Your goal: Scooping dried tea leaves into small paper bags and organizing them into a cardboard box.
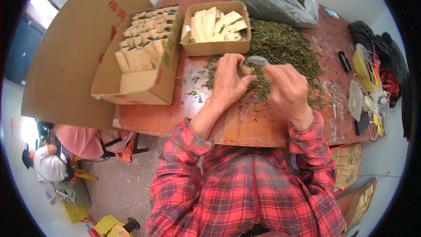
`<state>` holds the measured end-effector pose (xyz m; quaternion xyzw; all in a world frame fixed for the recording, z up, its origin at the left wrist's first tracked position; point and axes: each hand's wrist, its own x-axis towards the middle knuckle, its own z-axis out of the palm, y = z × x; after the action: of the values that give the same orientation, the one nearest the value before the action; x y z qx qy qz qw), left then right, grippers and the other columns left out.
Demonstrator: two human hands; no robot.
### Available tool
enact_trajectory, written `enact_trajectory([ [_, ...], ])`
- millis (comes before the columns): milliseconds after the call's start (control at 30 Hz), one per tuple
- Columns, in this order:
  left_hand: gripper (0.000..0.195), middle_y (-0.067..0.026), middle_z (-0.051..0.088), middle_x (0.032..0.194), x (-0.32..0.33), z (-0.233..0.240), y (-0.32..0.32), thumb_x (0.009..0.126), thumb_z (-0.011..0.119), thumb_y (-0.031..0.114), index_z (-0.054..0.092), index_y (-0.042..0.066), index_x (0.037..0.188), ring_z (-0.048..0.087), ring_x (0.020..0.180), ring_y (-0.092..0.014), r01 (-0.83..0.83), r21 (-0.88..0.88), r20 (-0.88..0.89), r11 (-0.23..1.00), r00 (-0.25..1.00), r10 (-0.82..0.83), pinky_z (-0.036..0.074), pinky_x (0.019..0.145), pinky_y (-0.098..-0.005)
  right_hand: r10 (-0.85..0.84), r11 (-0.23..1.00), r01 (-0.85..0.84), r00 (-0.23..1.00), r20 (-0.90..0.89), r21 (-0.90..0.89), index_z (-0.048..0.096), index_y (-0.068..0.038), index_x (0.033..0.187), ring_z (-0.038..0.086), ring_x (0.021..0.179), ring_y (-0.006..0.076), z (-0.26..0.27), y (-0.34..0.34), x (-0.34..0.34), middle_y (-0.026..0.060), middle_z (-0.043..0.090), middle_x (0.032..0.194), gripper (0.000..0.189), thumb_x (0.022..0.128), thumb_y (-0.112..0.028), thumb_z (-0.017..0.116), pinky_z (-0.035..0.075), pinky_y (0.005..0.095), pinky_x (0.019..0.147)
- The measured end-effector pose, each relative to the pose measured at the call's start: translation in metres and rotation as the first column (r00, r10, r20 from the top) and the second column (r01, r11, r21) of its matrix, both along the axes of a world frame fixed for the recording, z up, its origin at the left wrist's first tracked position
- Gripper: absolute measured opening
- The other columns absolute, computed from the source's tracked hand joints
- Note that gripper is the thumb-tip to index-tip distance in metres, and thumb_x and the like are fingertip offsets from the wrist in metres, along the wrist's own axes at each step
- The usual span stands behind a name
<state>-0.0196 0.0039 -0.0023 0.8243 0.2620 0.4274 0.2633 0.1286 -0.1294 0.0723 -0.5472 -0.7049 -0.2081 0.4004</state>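
Note:
My left hand grips a small brown paper bag, its mouth held open toward the right. In my right hand is a clear plastic scoop, its bowl close to the bag's mouth. Whether the scoop carries anything is too small to tell. Beneath and behind both hands spreads a heap of dried green leaves, with loose bits scattered toward me on the red wooden table.
A small carton of flat paper bags stands behind my left hand. Left of it, a larger carton holds rows of filled bags. A grey plastic sack of leaves is at the back. Sundries including a plastic container crowd the right edge.

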Motion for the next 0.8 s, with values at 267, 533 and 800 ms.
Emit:
enact_trajectory([
  [267,0.059,-0.0189,0.063,0.109,-0.019,0.019,-0.005,0.074,0.092,0.013,0.057,-0.001,0.120,0.067,0.094,-0.033,-0.028,-0.062,0.013,0.998,0.999,0.029,0.055,0.083,-0.0414,-0.096,0.986,0.122,0.973,-0.211,0.115,0.072,-0.001,0.108,0.065,0.069,0.0205,-0.028,-0.018,0.026,0.0126,0.069,0.086,0.016,0.095,0.007,0.069,0.050,0.0297,0.062],
  [533,0.058,-0.0089,0.067,0.100,-0.088,0.101,-0.001,0.076,0.095,0.016,0.059,-0.001,0.119,0.064,0.086,-0.017,0.007,-0.130,0.105,0.991,0.994,0.007,0.055,0.078,-0.0340,-0.139,0.989,0.150,0.920,-0.366,0.004,0.072,0.001,0.106,0.064,0.070,0.0139,-0.067,-0.018,0.041,0.0087,0.069,0.084,0.010,0.098,0.004,0.069,0.050,0.0283,0.062],
  [800,0.059,-0.0065,0.072,0.105,-0.186,0.138,0.081,0.080,0.092,0.024,0.061,-0.003,0.122,0.068,0.088,-0.013,-0.285,-0.161,0.086,0.945,0.950,0.301,0.056,0.079,-0.0298,-0.148,0.989,0.135,0.884,-0.443,-0.061,0.073,0.001,0.107,0.067,0.071,0.0126,-0.072,-0.020,0.046,0.0068,0.070,0.086,0.010,0.098,0.004,0.068,0.051,0.0272,0.062],
])
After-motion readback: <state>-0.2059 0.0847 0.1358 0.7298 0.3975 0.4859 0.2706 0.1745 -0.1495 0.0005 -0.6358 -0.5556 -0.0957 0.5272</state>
